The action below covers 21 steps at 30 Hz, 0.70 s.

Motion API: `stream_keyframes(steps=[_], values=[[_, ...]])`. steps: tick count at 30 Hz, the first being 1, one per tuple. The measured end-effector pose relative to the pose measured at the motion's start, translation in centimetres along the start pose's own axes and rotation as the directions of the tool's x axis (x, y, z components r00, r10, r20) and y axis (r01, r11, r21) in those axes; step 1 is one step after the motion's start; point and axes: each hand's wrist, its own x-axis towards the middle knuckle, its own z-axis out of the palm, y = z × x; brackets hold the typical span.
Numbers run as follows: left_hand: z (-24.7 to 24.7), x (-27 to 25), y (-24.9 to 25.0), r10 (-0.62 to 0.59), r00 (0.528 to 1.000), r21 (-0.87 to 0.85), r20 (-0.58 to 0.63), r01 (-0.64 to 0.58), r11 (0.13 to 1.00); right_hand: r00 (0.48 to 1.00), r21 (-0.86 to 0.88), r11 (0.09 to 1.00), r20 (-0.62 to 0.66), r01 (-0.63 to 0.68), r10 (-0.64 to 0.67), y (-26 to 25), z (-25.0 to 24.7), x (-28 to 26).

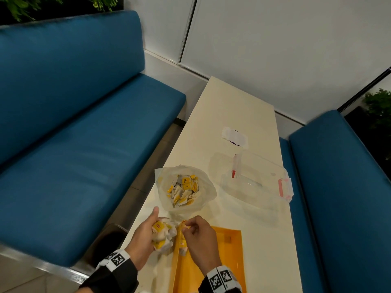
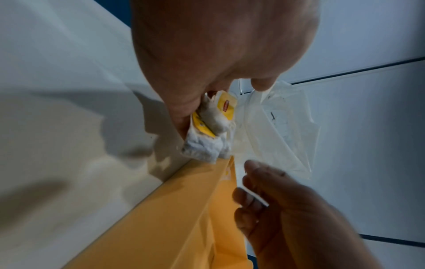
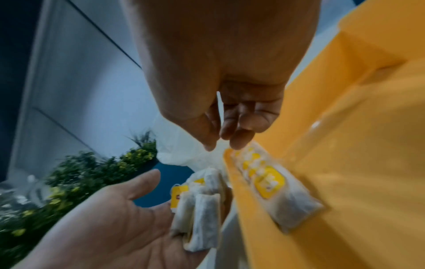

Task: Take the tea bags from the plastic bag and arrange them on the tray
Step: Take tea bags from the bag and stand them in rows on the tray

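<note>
A clear plastic bag (image 1: 186,189) of yellow-tagged tea bags stands open on the table. My left hand (image 1: 146,233) is turned palm up beside the tray's left rim. It holds a bundle of tea bags (image 1: 163,233), also visible as the bundle (image 3: 200,209) and the bundle (image 2: 207,138). The orange tray (image 1: 228,246) lies at the near edge. A row of tea bags (image 3: 276,191) lies along its left wall. My right hand (image 3: 224,147) hovers over the far end of that row. Its thumb and forefinger are slightly apart with nothing seen between them.
A clear plastic box with pink latches (image 1: 254,180) lies right of the bag, and a white paper piece (image 1: 234,137) beyond it. The narrow cream table (image 1: 232,106) runs between a blue bench (image 1: 84,144) on the left and another blue bench (image 1: 338,187) on the right.
</note>
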Motion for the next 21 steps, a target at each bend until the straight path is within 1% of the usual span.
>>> stream_keyframes(steps=[2, 3, 4, 6, 9, 11, 14, 18, 21], values=[[0.4, -0.3, 0.6, 0.028, 1.000, -0.043, -0.003, -0.028, 0.999, 0.991, -0.028, 0.991, 0.039, 0.133, -0.132, -1.7, 0.1, 0.0], [0.5, -0.4, 0.7, 0.034, 0.999, -0.062, -0.007, -0.035, 0.997, 0.982, -0.043, 0.983, 0.068, 0.180, -0.177, -2.5, 0.2, -0.1], [0.6, -0.3, 0.7, 0.031, 0.999, -0.089, -0.006, -0.032, 0.996, 0.974, -0.056, 0.976, 0.096, 0.211, -0.205, -3.1, 0.5, 0.0], [0.7, -0.1, 0.9, 0.022, 1.000, -0.090, 0.006, -0.021, 0.996, 0.963, -0.091, 0.966, 0.147, 0.241, -0.227, -4.0, 1.0, 0.1], [0.8, -0.1, 0.8, 0.041, 0.997, -0.024, 0.065, -0.040, 0.999, 0.957, -0.166, 0.954, 0.191, 0.249, -0.216, -4.6, 1.9, 0.2], [0.9, -0.1, 0.7, 0.053, 0.995, 0.005, 0.087, -0.054, 0.999, 0.955, -0.198, 0.945, 0.197, 0.261, -0.223, -4.6, 2.4, 0.2], [1.2, -0.6, 1.1, 0.066, 0.995, 0.029, 0.078, -0.069, 0.997, 0.955, -0.210, 0.943, 0.202, 0.259, -0.217, -4.7, 2.6, 0.3], [1.0, -0.1, 0.6, 0.096, 0.993, 0.021, 0.063, -0.098, 0.995, 0.957, -0.156, 0.954, 0.177, 0.256, -0.228, -4.7, 2.3, 0.2], [0.7, -0.2, 0.7, 0.094, 0.992, 0.028, 0.089, -0.097, 0.995, 0.963, -0.039, 0.970, 0.136, 0.239, -0.232, -5.0, 1.4, 0.0]])
